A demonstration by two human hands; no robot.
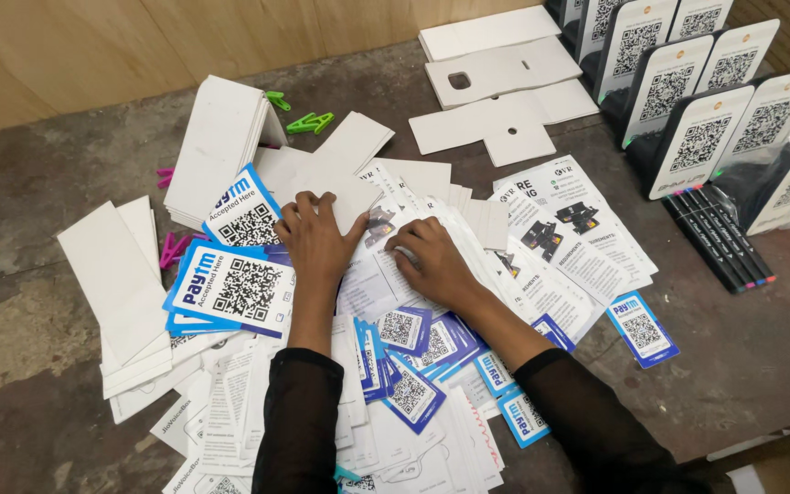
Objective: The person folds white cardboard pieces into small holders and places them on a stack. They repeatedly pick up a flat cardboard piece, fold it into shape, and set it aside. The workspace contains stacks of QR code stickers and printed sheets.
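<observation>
Near edge: blue-bordered code stickers (pixel 413 389) crowd the wrists. Left hand (pixel 315 240), fingers spread, lies flat on white cards (pixel 340 187); right hand (pixel 432 263), fingers curled, presses the printed leaflets (pixel 560 247). Bare table (pixel 752 338) at right. Beyond: black pens (pixel 720 238), card stack (pixel 217 146), green clips (pixel 308 122).

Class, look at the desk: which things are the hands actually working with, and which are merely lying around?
In hand:
left hand on blank white card
right hand on printed leaflets

Lying about:
green clips
pink clips
marker pens
code stands
</observation>
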